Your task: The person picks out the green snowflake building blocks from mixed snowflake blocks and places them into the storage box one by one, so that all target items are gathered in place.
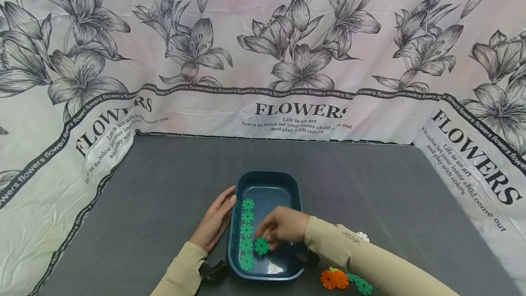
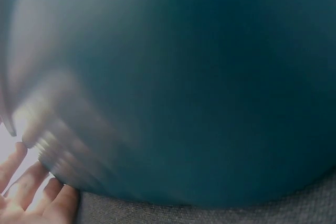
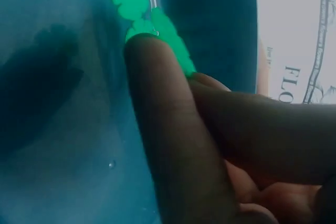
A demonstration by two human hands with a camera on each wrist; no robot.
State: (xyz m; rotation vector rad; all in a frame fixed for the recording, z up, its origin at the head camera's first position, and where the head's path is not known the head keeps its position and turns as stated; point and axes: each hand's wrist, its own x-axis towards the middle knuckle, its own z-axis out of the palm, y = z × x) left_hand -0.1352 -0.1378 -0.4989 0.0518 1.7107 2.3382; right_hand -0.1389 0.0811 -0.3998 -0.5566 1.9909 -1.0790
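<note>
A dark blue tray point(image 1: 293, 186) stands in the middle of the grey table. Along its left inner side runs a column of several green notched discs point(image 1: 246, 230), flower-shaped building pieces. My right hand point(image 1: 283, 227) reaches into the tray and pinches another green disc point(image 1: 261, 245) between thumb and fingers, just right of the column's lower end. In the right wrist view this held disc point(image 3: 170, 38) is tilted on edge, partly behind a fingertip. My left hand point(image 1: 215, 220) rests against the tray's outer left wall, its fingers point(image 2: 31, 187) extended along the side in the left wrist view.
Right of the tray, near the front, lie orange discs point(image 1: 334, 279) and green discs point(image 1: 362, 285), with a bit of yellow behind. A white disc point(image 1: 363, 236) shows past the right sleeve point(image 1: 370, 259). A flower-printed cloth point(image 1: 222, 113) borders the table's back and sides.
</note>
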